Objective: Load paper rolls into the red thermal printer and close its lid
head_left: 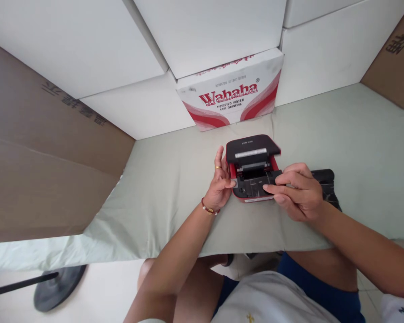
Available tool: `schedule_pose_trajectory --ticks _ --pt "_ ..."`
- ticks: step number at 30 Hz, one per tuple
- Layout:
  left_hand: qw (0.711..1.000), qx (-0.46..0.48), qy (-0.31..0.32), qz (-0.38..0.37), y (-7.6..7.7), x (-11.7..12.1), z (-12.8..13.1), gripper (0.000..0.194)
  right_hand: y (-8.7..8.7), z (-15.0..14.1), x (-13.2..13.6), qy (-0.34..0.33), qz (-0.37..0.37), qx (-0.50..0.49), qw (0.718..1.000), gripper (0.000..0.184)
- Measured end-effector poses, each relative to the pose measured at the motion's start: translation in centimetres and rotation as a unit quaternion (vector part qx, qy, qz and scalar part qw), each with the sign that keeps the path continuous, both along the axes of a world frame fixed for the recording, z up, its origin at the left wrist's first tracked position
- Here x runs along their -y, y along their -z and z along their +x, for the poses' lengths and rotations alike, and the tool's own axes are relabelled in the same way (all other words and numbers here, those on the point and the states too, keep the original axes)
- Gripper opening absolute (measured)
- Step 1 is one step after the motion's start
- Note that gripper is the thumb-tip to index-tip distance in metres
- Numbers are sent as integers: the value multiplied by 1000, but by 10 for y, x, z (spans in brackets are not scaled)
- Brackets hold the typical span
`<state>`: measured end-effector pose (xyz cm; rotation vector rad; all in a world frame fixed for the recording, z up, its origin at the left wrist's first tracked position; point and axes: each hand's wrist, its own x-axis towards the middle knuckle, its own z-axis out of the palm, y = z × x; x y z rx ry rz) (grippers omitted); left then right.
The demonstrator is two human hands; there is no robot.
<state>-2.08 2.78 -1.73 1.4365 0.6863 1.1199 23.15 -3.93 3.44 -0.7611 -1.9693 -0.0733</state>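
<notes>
A small red-and-black label printer [254,186] rests on the cloth, its black lid [252,144] raised and a roller showing in the bay. Around its left side curls my left hand [220,181], thumb on the front left corner and one finger pointing up. My right hand [298,190] is closed at the front right corner, with a fingertip on the black front panel; the hand hides part of that corner. Partly behind my right hand and wrist lies a flat black item [326,183] with light marks, its kind unclear.
A pale green cloth [175,179] covers the table. At its back stands a white-and-red Wahaha water carton [229,98], below and between large white boxes [215,31]. Brown cartons [47,157] flank the left side, another the right. A round black stand base [59,287] sits on the floor.
</notes>
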Motion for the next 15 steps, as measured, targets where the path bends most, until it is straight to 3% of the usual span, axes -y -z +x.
schedule_pose_trajectory --ticks 5,9,12,15 --pt "997 70 17 -30 3 0 4 111 -18 0 2 -23 5 4 1000 22" --pt "984 155 -1 -85 0 3 11 86 -59 1 -12 -43 -195 22 980 36" --pt "982 152 -35 -105 0 2 16 70 -87 -11 -39 64 -334 176 924 39" --pt "986 118 -52 -104 3 -2 17 70 -97 -36 -67 160 -381 385 825 30"
